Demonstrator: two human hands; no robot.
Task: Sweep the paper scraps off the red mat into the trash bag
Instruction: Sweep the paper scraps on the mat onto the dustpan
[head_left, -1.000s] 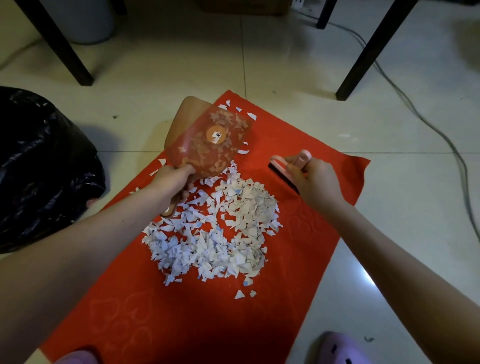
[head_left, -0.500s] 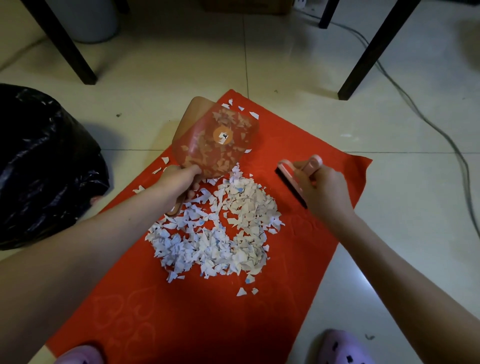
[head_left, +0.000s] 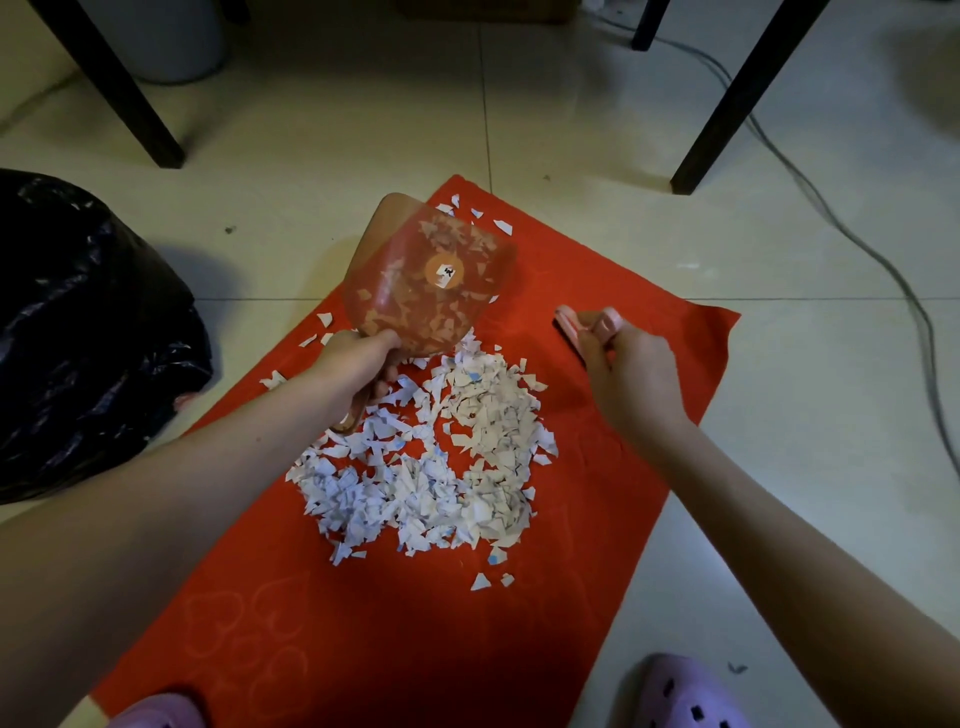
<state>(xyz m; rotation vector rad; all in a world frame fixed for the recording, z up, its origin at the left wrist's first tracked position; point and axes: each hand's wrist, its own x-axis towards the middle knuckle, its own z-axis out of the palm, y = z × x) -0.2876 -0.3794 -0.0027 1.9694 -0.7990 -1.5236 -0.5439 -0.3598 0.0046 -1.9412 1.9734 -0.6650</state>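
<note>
A red mat (head_left: 415, 623) lies on the tiled floor with a heap of torn paper scraps (head_left: 436, 462) in its middle. My left hand (head_left: 353, 369) grips the handle of a clear pink dustpan (head_left: 431, 280), lifted and tilted above the mat's far end, with several scraps inside it. My right hand (head_left: 634, 379) holds a small pink brush (head_left: 582, 325) over the mat, right of the heap. A black trash bag (head_left: 88, 332) stands on the floor to the left of the mat.
Loose scraps (head_left: 322, 332) lie near the mat's left edge and far corner. Dark table legs (head_left: 727, 104) stand beyond the mat, and a cable (head_left: 852, 234) runs along the floor at right. Purple slippers (head_left: 685, 696) show at the bottom.
My left hand has raised the dustpan a little higher and further from the heap. My right hand has drawn the brush to the right, away from the scraps.
</note>
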